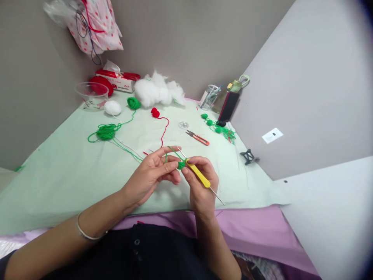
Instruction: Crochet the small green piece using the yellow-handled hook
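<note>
My left hand (pixel 155 171) pinches a small green crochet piece (pixel 181 165) between thumb and fingers, with green yarn running over its raised index finger. My right hand (pixel 203 184) is closed round a crochet hook (pixel 201 175) with a yellow handle and metal ends. The hook's upper tip is at the crochet piece, close to the left fingertips. From a loose green yarn bundle (pixel 106 132) at the left, a strand leads toward my left hand. Part of the crochet piece is hidden by my fingers.
Orange-handled thread snips (pixel 198 137) lie beyond my right hand, near a small clear dish (pixel 183 125). Red yarn (pixel 155 112), white stuffing (pixel 159 91), a white yarn ball (pixel 112 107) and a plastic tub (pixel 92 95) stand farther back. Small green pieces (pixel 218 129) and a phone (pixel 229 106) are at right.
</note>
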A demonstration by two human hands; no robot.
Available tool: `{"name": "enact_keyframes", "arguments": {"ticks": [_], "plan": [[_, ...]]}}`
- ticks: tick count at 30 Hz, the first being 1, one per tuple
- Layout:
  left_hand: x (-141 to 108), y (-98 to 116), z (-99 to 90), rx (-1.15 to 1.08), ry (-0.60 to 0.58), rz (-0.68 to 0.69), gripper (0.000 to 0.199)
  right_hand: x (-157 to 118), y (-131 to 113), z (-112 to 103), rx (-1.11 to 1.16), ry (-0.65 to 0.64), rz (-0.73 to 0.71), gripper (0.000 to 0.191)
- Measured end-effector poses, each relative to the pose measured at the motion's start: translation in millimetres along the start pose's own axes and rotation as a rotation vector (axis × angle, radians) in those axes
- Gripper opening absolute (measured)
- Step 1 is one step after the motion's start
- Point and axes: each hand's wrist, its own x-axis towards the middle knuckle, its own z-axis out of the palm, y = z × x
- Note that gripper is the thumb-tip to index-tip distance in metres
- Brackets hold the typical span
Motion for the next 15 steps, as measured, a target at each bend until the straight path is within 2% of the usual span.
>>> {"name": "enact_keyframes", "arguments": {"ticks": [4,7,12,15], "plan": [[0.4,-1.5,-2.4,-0.082,-0.036,-0.052,0.039,0.2,-0.7,-0.7,-0.006,-0.027,-0.039,0.016],[-2.2,-1.1,-1.4,-0.075,-0.030,-0.027,0.035,0.9,0.9,-3.0,-0.044,-0.047,-0.057,0.014],[-5.9,1.0,0.2,0.033,0.006,0.002,0.055,1.3,3.6,-7.3,0.016,-0.079,-0.071,0.016],[-6.3,1.0,-1.5,0.091,0.015,0.008,0.059,0.0,2.5,-6.5,0.067,-0.041,-0.033,0.019]]}}
